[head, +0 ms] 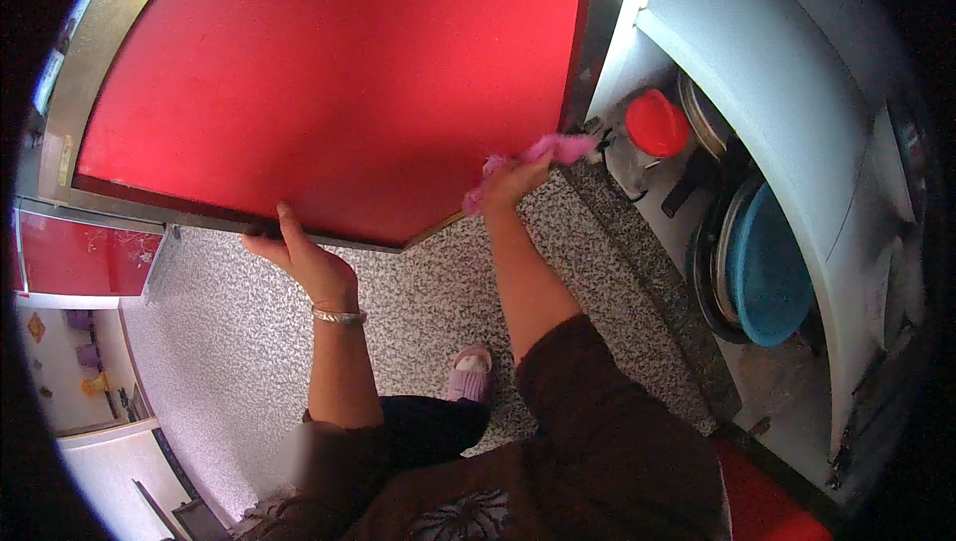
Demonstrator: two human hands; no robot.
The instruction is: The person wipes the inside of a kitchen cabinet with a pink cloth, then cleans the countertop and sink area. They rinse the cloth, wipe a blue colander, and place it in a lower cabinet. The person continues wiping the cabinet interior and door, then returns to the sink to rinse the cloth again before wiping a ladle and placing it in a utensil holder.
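Observation:
A red cabinet door (336,93) with a metal frame stands swung out before me. My left hand (317,266) grips its edge, the thumb on the red face and the fingers partly hidden behind the frame. A silver bracelet (339,315) circles that wrist. Bunched in my right hand (514,181) is a fluffy pink cloth (567,147). This hand is at the door's corner nearer the cabinet, with the cloth against or very close to the frame; exact contact is hard to see.
Right of the door, the open cabinet holds a red plastic item (657,123), a blue round basin or lid (773,272) and several pans beneath a pale shelf (747,93). A dark speckled stone ledge (642,272) borders it. My slippered foot (470,377) rests on the speckled floor (418,295).

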